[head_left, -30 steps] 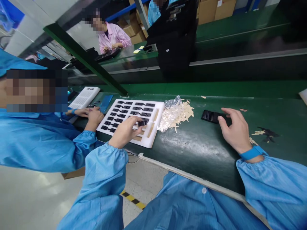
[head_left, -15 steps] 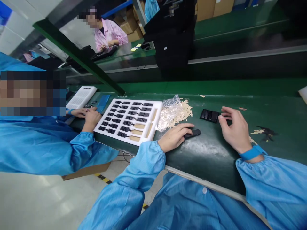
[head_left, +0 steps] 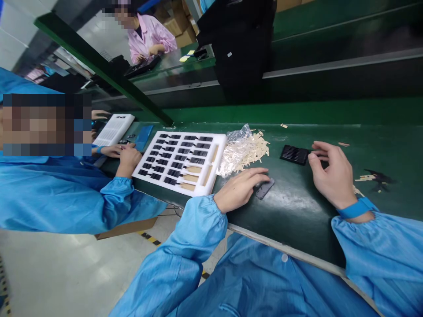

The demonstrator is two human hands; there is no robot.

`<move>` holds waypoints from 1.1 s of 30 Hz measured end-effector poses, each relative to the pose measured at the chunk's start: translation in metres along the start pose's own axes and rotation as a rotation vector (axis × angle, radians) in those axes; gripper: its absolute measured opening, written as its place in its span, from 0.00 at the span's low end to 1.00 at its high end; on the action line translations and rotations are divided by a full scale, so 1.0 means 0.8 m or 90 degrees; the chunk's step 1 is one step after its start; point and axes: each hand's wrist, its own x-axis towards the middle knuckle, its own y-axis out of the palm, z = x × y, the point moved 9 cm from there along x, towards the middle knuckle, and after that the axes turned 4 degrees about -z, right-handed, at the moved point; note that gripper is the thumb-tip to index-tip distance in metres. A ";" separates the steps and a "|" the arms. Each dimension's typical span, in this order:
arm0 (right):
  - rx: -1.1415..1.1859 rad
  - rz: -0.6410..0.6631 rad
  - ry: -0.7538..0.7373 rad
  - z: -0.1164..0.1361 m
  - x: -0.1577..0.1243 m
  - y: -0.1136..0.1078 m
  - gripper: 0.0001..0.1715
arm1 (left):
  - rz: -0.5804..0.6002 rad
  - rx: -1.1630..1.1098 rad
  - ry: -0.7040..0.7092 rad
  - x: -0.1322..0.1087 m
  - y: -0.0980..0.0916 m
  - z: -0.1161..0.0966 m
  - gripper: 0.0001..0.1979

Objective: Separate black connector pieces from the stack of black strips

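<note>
- Whereas a second ago the left hand [head_left: 239, 189] was over the white foam tray [head_left: 211, 187] pinching a small dark part, it now lies on the green table [head_left: 291, 207] to the right of the tray, and that part has come along with it.
- The small flat part [head_left: 264, 188] now lies on the table, grey side showing, under and just beyond the fingertips [head_left: 261, 175] of the left hand; half a second ago it looked darker, so it may have been turned over, though I cannot be sure.
- The left grip is loose: fingers stretched flat, touching the part rather than closed round it.
- The right hand [head_left: 330, 174] has hardly shifted. Its grip is half-curled and holds nothing that I can see, with thumb and forefinger just beside the black ribbed block [head_left: 294, 154].
- The tray shows several bare slots at its near right corner; I judge the part came from there.
- The clear bag with pale strips [head_left: 243, 152] lies between tray and block, unmoved.
- A co-worker's hands [head_left: 127, 156] rest at the tray's left end.
</note>
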 end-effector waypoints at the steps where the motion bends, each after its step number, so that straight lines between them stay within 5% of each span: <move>1: 0.001 0.000 0.000 0.000 0.000 0.000 0.20 | 0.028 0.033 0.035 0.004 0.005 -0.006 0.28; 7: 0.004 0.001 0.005 0.001 0.001 0.000 0.19 | 0.190 0.222 0.116 0.017 0.036 -0.024 0.24; 11: 0.011 -0.008 0.009 -0.001 0.000 -0.001 0.19 | 0.160 0.332 0.050 0.016 0.020 -0.015 0.16; 15: 0.014 -0.010 0.018 -0.005 0.000 0.000 0.18 | 0.170 0.268 -0.006 0.011 0.011 0.002 0.09; 22: 0.020 -0.021 0.031 -0.009 0.000 0.000 0.18 | -0.008 0.187 0.002 0.047 0.020 0.009 0.15; 33: 0.025 -0.015 0.046 -0.009 0.000 0.000 0.18 | 0.001 0.105 0.029 0.046 0.029 0.008 0.18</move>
